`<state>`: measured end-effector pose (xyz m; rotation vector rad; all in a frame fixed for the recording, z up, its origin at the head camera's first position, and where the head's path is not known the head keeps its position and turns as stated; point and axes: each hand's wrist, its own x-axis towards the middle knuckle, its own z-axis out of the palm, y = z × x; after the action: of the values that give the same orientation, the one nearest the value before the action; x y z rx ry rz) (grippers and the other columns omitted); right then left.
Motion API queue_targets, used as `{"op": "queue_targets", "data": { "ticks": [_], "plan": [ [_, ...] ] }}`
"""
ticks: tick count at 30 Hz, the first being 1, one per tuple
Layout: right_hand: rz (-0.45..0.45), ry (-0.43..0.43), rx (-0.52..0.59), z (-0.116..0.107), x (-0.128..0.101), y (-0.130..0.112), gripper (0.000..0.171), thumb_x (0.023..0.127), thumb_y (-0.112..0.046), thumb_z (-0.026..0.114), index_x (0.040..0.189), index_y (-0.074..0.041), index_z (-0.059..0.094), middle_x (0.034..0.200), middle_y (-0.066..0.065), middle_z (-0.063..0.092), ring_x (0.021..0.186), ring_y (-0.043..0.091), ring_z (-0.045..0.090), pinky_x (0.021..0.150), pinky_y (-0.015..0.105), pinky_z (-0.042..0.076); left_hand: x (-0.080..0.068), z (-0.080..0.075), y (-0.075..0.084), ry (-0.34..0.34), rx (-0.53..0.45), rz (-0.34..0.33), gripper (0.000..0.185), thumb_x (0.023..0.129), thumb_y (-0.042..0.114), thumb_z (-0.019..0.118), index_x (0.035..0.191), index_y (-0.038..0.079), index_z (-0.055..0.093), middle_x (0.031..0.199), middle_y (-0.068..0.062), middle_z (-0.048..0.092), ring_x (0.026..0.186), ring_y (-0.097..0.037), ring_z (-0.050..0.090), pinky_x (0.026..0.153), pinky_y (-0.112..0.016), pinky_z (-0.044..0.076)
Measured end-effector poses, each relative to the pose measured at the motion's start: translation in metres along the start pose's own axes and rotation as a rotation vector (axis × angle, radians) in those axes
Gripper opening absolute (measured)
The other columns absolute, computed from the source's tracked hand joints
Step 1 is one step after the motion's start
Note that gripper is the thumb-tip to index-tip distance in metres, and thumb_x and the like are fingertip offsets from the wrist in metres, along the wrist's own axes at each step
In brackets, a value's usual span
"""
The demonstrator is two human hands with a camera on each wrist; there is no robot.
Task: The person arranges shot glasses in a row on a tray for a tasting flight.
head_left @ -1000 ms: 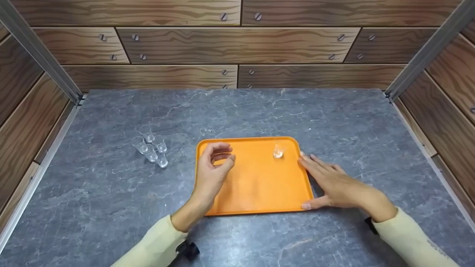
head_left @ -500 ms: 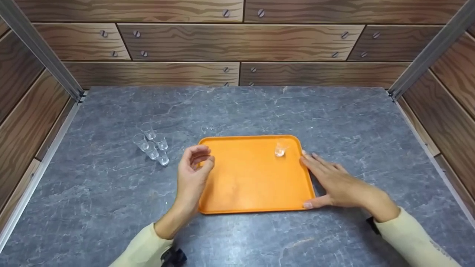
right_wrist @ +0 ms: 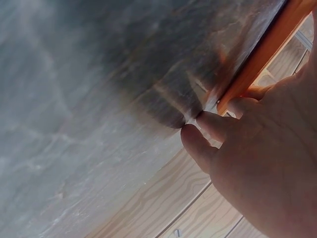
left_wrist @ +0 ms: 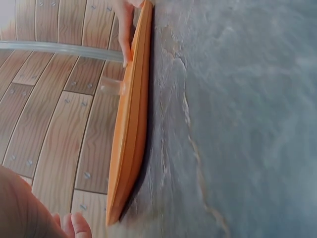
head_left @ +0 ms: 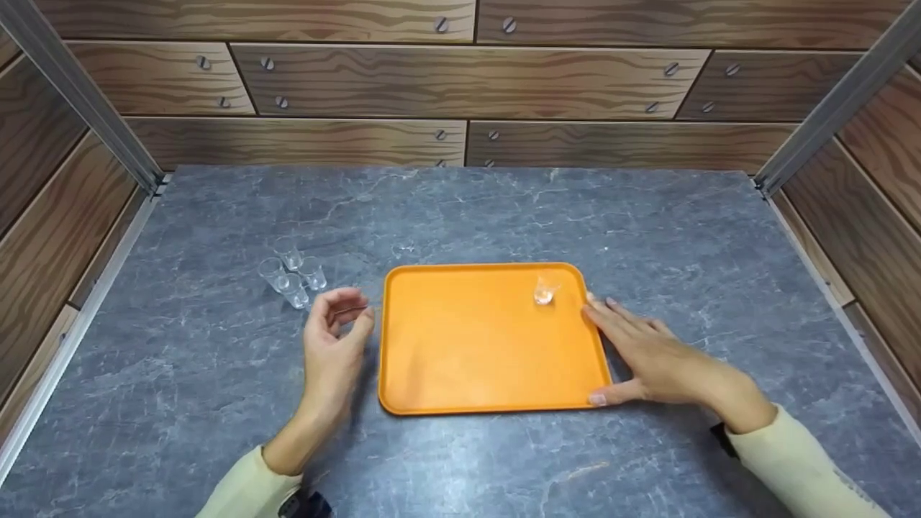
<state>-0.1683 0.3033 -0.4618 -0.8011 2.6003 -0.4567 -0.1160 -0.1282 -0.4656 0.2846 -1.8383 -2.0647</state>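
Observation:
An orange tray point(head_left: 475, 345) lies on the table, with one small clear shot glass point(head_left: 545, 293) standing near its far right corner. My left hand point(head_left: 331, 352) is just left of the tray, fingers loosely curved and thumb apart, holding nothing. Close beyond its fingertips stands a cluster of several clear shot glasses point(head_left: 293, 293); the hand hides part of the group. Along the tray's right edge my right hand point(head_left: 651, 367) rests with fingers fairly straight, the thumb touching the near right corner. In the right wrist view its fingertips point(right_wrist: 195, 144) also touch the table.
The grey marbled table point(head_left: 460, 216) extends all around the tray. Wood-patterned panels point(head_left: 460, 83) close off the back and both sides, with metal posts point(head_left: 90, 108) at the rear corners.
My left hand has moved left from above the tray to beside the shot glass cluster, now covering its nearest glass. The right hand has stayed at the tray's edge.

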Motion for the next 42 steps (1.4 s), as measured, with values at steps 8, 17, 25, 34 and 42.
{"op": "queue_targets", "data": {
  "ticks": [8,17,25,34,42],
  "plan": [
    [0.008,0.000,-0.011,-0.001,-0.001,0.001,0.125,0.088,-0.082,0.071,0.176,-0.014,0.015,0.182,0.011,0.009,0.165,0.041,0.010,0.118,0.084,0.015,0.002,-0.008,0.001,0.035,0.016,0.015,0.029,0.096,-0.005,0.069,0.124,-0.005,0.062,0.120,-0.024,0.066,0.105,-0.025,0.064,0.086,-0.024,0.054],
    [0.001,0.003,-0.010,-0.003,-0.001,-0.001,0.124,0.088,-0.081,0.071,0.176,-0.014,0.015,0.182,0.011,0.009,0.164,0.042,0.010,0.118,0.085,0.015,0.001,-0.020,0.000,0.143,0.042,0.024,0.027,0.095,-0.004,0.069,0.120,-0.004,0.062,0.114,-0.019,0.065,0.098,-0.022,0.062,0.081,-0.022,0.052],
    [-0.005,0.007,-0.017,-0.004,-0.002,-0.003,0.124,0.088,-0.081,0.071,0.176,-0.013,0.015,0.182,0.010,0.008,0.164,0.042,0.010,0.117,0.085,0.016,0.003,-0.026,-0.004,0.204,0.040,0.019,0.032,0.092,-0.005,0.071,0.122,-0.003,0.060,0.114,-0.017,0.059,0.093,-0.020,0.060,0.077,-0.021,0.051],
    [-0.010,0.012,-0.016,-0.003,-0.001,-0.003,0.123,0.088,-0.080,0.071,0.176,-0.014,0.016,0.182,0.010,0.008,0.164,0.043,0.012,0.116,0.086,0.016,0.006,-0.031,-0.007,0.260,0.034,0.020,0.040,0.089,-0.007,0.070,0.126,-0.002,0.055,0.122,-0.018,0.055,0.097,-0.019,0.055,0.082,-0.022,0.050],
    [-0.006,0.010,-0.005,0.000,0.000,-0.001,0.123,0.088,-0.080,0.072,0.176,-0.014,0.016,0.182,0.010,0.008,0.164,0.043,0.011,0.116,0.086,0.014,0.012,-0.039,-0.005,0.252,0.054,-0.013,0.047,0.089,-0.004,0.067,0.133,-0.001,0.052,0.133,-0.019,0.052,0.117,-0.033,0.052,0.089,-0.025,0.047]
  ]
}}
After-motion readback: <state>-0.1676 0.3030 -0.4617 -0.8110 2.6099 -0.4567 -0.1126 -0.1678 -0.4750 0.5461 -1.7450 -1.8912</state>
